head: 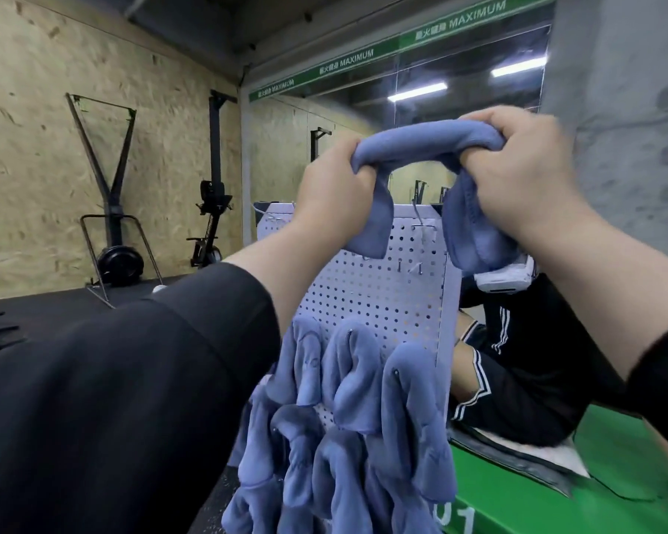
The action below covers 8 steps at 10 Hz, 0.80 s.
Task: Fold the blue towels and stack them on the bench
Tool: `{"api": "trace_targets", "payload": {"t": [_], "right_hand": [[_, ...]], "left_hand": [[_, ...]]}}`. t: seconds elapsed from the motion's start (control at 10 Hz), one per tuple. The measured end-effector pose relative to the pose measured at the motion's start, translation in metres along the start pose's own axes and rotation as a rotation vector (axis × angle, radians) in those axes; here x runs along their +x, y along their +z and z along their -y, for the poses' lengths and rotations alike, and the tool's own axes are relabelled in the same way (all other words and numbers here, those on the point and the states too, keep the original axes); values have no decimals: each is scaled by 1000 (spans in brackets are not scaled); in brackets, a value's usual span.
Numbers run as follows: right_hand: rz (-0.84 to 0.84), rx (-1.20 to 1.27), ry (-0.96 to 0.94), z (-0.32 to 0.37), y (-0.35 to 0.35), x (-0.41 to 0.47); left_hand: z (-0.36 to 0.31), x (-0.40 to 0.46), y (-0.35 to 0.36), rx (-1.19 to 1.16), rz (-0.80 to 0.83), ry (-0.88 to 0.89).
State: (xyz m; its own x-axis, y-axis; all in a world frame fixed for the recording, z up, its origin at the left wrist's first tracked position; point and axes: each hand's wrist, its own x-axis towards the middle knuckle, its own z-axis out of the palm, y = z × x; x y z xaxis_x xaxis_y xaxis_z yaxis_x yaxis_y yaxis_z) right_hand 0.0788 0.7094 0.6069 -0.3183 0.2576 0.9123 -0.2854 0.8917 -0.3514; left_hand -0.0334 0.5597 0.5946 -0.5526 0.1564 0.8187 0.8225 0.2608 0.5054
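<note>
I hold one blue towel up at chest height, bunched into a thick band between both hands. My left hand grips its left end, with a flap hanging below the fist. My right hand grips the right end, and more cloth hangs under it. Several other blue towels hang from hooks on a white pegboard just below and behind the held towel. A green surface, possibly the bench, lies at the lower right.
A large mirror on the right reflects a person in black striped shorts. Gym machines stand against the wood-panel wall on the left, on a black rubber floor. A grey concrete column rises at the far right.
</note>
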Motion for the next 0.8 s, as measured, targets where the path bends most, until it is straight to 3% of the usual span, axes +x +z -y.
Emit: {"api": "trace_targets", "payload": {"t": [0.2, 0.3, 0.4, 0.7, 0.8], "right_hand": [[188, -111, 120, -43, 28, -39], [240, -49, 128, -52, 38, -68], [238, 16, 164, -54, 44, -84], [306, -17, 236, -50, 51, -116], [188, 78, 172, -35, 42, -124]], "left_hand": [[46, -27, 43, 68, 127, -146], [52, -56, 55, -40, 184, -161], [50, -79, 61, -190, 188, -199], [68, -122, 58, -285, 271, -211], [72, -123, 40, -280, 290, -212]]}}
